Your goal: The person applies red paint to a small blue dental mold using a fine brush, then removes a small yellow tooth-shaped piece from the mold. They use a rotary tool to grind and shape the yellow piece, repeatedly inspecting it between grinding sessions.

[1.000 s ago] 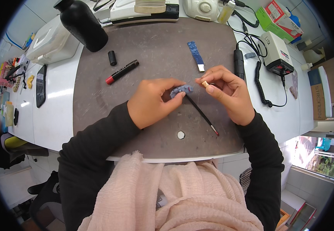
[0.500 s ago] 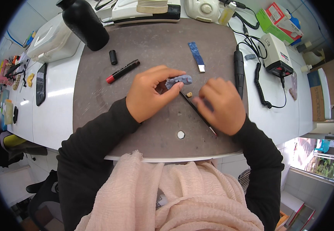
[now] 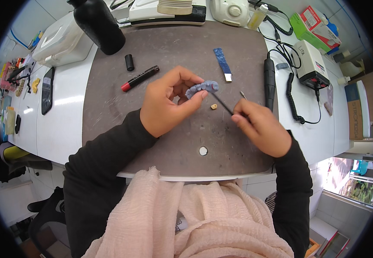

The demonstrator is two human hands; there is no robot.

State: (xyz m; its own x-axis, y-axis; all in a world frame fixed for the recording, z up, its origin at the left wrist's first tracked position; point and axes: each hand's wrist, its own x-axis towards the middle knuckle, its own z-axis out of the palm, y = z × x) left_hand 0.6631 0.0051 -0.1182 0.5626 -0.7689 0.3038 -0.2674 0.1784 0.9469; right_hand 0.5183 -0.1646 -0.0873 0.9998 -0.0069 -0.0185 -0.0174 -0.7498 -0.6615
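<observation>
While the curled left hand (image 3: 160,99) pinches a blue-grey toothed model (image 3: 199,89), already red-marked, the closed right hand (image 3: 262,127) grips a thin black rod (image 3: 223,104); nearer, a cream tooth-shaped piece (image 3: 214,106) lies loose on the brown surface (image 3: 173,47), work apparently unfinished.

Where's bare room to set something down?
On the mat, between black cap and blue strip, and between left sleeve and white hole. Crowded around tan piece: left hand with dental model, right hand with black tool.

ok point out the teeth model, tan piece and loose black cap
Teeth model (image 3: 203,88), head view: middle of the tooth row.
Tan piece (image 3: 213,106), head view: upper side.
Loose black cap (image 3: 129,62), head view: its side.
</observation>
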